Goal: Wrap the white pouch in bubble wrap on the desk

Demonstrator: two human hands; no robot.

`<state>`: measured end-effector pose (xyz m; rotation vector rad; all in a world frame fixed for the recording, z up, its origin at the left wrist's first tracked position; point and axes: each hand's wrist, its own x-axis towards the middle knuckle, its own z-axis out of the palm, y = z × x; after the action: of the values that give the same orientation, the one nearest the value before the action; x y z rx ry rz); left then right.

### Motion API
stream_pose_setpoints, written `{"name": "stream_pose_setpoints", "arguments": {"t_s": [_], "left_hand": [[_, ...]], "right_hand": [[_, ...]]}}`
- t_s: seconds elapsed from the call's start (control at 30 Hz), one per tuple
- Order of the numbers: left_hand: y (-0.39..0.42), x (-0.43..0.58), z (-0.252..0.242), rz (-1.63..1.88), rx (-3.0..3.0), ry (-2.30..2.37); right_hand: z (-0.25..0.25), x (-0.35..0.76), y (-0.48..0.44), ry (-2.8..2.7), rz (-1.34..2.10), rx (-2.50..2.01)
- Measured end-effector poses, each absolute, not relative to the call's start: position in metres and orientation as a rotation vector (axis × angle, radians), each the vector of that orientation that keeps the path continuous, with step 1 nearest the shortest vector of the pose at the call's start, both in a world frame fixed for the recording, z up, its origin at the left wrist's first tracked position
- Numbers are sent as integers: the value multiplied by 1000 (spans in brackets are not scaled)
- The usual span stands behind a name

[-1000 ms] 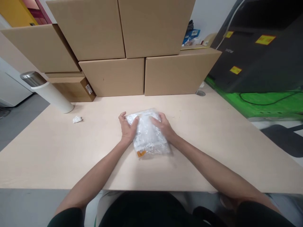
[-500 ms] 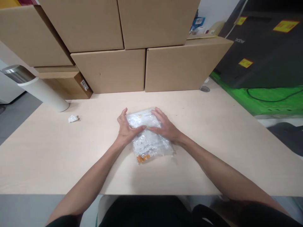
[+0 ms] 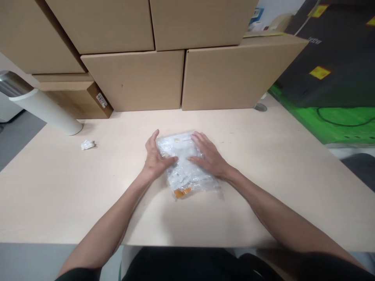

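A clear, crinkly plastic package with pale contents lies on the table before me. An orange patch shows at its near edge, and what is inside cannot be made out through the shiny film. My left hand grips its left side, thumb on top and fingers along the far left edge. On the opposite side my right hand clasps it, with the thumb pointing inward over the film and the fingers on its upper right part. The two thumbs are a short gap apart.
Stacked cardboard boxes line the back of the table. A white bottle with a metal cap stands at the left, near a small crumpled white scrap. A dark case rests on something green at the right.
The thumbs have moved slightly apart on the package. The view has shifted a little, and both hands keep their hold at the package's sides.
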<state>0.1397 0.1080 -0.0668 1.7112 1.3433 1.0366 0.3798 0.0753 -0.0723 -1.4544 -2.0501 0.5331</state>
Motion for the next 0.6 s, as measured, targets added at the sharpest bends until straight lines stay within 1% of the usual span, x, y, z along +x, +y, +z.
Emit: {"name": "stream_pose_setpoints", "arguments": {"t_s": [0.1,0.2,0.4,0.6], "left_hand": [[107,143,-63,1045,1683,1328],[105,141,-57,976,1756,1322],[102,129,-44,451,2188,1197],[110,123,-48,245,2405,1195]], "right_hand": [[-71,378,72,-2135,423,-1356],[-68,380,70,-2243,532,-1233],[-65,391,75,-2348,679,-1267],[-62,401,76,-2394,770,-1326]]}}
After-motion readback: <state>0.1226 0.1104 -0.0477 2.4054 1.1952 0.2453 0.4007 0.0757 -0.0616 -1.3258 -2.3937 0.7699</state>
